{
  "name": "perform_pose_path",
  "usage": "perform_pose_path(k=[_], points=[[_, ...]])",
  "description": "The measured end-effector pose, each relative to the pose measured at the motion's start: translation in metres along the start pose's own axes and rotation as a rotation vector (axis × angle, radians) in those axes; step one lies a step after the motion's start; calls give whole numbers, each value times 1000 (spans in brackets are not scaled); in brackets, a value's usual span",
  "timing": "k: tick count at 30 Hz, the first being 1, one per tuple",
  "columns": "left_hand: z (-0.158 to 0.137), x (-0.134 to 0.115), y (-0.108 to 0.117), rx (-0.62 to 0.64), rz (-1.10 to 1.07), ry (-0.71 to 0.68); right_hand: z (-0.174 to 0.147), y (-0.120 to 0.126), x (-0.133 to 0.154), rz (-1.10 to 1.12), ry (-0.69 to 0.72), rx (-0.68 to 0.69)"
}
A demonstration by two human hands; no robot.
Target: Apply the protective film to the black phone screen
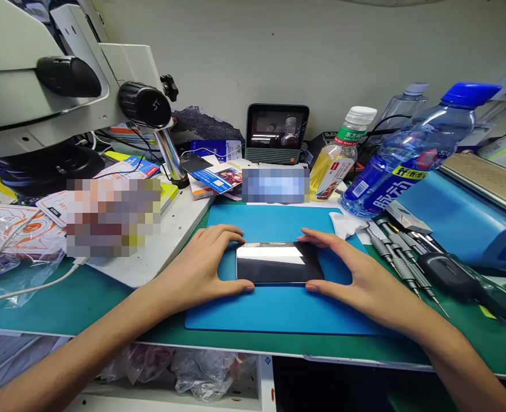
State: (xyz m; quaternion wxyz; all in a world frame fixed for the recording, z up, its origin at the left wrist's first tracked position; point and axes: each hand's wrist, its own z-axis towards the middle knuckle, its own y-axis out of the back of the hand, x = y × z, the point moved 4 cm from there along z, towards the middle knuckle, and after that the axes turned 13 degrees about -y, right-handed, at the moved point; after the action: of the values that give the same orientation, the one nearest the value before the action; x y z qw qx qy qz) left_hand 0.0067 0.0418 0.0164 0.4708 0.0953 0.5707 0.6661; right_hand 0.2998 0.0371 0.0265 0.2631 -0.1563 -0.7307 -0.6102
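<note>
A smartphone (274, 269) lies sideways, dark screen up with a white reflection on it, over a blue mat (253, 312). My left hand (207, 260) grips its left end, the thumb at the near edge and the fingers at the far edge. At the right end, my right hand (355, 266) holds it the same way, thumb near and fingers far. Whether the phone rests on the mat or is slightly raised, I cannot tell. A crumpled white tissue (346, 225) sits beyond my right hand.
Screwdrivers (401, 254) and a black case (445, 276) lie to the right, before a blue machine (454, 217). Two drink bottles, one yellow (332, 166) and one blue-capped (407, 157), stand behind. A microscope (76, 86) overhangs the left. A small display (277, 129) stands at the back.
</note>
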Motion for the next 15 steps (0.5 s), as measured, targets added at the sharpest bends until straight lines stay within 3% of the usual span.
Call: perform_pose_path(k=[15], points=[[1,-3,1,30,83,-52,1,1,-6,6,-16,7]])
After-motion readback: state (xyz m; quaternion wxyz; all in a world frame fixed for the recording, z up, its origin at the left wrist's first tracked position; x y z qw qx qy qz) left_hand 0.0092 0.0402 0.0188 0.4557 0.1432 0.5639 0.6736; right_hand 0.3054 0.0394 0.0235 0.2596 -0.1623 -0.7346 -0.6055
